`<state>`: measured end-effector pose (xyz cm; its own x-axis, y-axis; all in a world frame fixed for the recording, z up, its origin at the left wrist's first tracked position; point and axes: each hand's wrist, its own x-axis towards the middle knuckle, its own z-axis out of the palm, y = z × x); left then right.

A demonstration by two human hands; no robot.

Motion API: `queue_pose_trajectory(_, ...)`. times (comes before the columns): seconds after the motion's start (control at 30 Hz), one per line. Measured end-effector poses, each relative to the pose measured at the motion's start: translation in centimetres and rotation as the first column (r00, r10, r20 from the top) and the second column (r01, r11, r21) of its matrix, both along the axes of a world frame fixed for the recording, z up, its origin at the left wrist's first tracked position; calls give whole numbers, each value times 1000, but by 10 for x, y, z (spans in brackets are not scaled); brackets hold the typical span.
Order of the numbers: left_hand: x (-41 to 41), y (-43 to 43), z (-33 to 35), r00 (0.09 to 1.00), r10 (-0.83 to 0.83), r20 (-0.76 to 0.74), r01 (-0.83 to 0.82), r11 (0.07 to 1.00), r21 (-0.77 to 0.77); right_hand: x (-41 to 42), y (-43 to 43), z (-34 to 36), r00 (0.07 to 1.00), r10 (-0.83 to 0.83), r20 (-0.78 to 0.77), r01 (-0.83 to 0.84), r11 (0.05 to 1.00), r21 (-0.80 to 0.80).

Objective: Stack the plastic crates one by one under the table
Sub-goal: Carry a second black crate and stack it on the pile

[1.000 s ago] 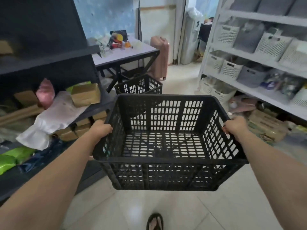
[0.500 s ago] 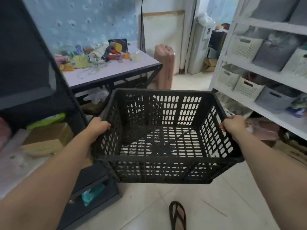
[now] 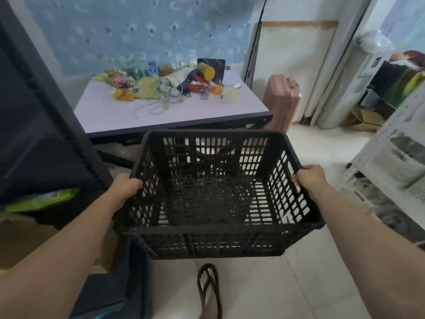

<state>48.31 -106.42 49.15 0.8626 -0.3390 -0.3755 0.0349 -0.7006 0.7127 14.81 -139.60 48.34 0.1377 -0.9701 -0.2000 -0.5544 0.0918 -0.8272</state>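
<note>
The left forearm (image 3: 69, 238) and right forearm (image 3: 368, 231) are bare down to the left hand (image 3: 125, 187) and right hand (image 3: 310, 178). One foot (image 3: 209, 284) wears a black flip-flop (image 3: 200, 295) with thin straps.

The crate (image 3: 213, 229) has come nearer the table (image 3: 110, 116).

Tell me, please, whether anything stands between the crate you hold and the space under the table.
Nothing plainly does. The left hand and right hand grip the black crate just before the table; it hides most of the opening below, where dark frame bars show. The pink suitcase stands aside, right.
</note>
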Motion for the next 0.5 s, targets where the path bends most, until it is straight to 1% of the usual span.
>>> queue_pose_trajectory(0.1, 51, -41, -18, 999, 29, 36, -29, 1000, 0, 61, -51, -14, 999, 44, -10, -44, 999, 19)
queue_pose_trajectory(0.17, 83, -64, -33, 998, 53, 26, -53, 999, 7, 101, -83, -23, 997, 75, -16, -75, 997, 29)
queue_pose_trajectory(0.23, 111, -82, -45, 996, 88, -13, -88, 996, 15, 138, -111, -31, 994, 102, -32, -100, 994, 48)
queue_pose_trajectory(0.33, 152, -107, -60, 992, 98, -85, -98, 995, 10, 187, -149, -43, 991, 121, -55, -114, 987, 112)
queue_pose_trajectory(0.4, 171, -120, -73, 986, 99, -131, -95, 995, 41, 208, -166, -57, 993, 101, -53, -91, 981, 174)
queue_pose_trajectory(0.5, 180, -134, -101, 965, 93, -247, -68, 992, 107, 224, -180, -81, 983, 131, -129, -89, 954, 286)
